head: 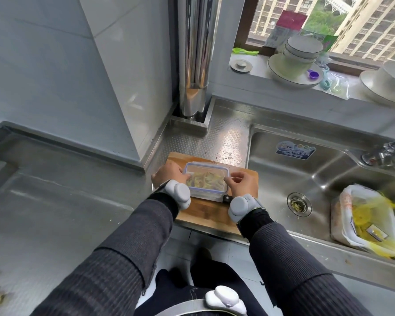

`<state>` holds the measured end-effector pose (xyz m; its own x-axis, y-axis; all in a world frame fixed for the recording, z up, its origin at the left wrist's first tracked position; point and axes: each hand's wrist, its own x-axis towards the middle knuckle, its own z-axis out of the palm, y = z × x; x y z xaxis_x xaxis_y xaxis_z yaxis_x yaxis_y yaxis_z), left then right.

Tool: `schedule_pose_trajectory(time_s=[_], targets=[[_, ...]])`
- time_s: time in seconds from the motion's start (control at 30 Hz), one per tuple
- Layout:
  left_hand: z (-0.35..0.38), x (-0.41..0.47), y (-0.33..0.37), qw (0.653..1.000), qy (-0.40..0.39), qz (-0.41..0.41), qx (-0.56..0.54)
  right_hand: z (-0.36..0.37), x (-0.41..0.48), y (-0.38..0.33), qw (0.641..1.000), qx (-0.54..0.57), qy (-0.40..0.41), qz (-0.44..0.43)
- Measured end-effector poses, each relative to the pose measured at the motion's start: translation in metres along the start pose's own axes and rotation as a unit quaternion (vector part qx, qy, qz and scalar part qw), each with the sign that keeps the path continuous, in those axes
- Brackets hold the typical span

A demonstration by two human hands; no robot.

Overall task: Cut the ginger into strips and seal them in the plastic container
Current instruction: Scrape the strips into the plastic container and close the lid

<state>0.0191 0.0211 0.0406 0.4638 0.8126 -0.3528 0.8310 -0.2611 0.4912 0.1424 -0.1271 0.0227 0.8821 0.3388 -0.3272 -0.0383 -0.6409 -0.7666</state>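
Note:
A clear plastic container (206, 179) with a blue-rimmed lid on top stands on the wooden cutting board (205, 213). Pale yellow ginger strips (204, 178) show through the lid. My left hand (169, 176) grips the container's left end, fingers curled over the lid edge. My right hand (241, 182) holds the right end, thumb and fingers pressed on the lid's side. A knife lies under the container; only its dark handle (226, 198) pokes out near my right wrist.
The board sits on a steel counter (55, 201) beside a sink (306, 179). A bag of scraps (369, 215) lies in the sink; the tap (385, 149) stands behind it. Bowls and plates (299, 58) are stacked on the window sill. A steel pipe (194, 65) rises behind the board.

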Motion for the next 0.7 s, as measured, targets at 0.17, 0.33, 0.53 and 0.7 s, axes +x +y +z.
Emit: schedule_pose_trajectory(time_s=[0.17,0.33,0.53,0.7], targets=[[0.002,0.003,-0.004,0.988,-0.045,-0.035,-0.146,0.001,-0.007,0.0,1.0,0.001,0.023,-0.002],[0.005,0.009,-0.007,0.984,-0.063,-0.042,-0.163,0.001,0.0,0.001,1.0,0.003,-0.006,-0.004],[0.006,-0.002,0.001,0.993,0.005,0.121,0.003,0.004,-0.002,-0.012,0.941,-0.224,-0.043,-0.25],[-0.001,0.011,-0.003,0.915,-0.092,0.294,0.261,0.007,-0.003,-0.023,0.838,-0.411,-0.161,-0.322]])
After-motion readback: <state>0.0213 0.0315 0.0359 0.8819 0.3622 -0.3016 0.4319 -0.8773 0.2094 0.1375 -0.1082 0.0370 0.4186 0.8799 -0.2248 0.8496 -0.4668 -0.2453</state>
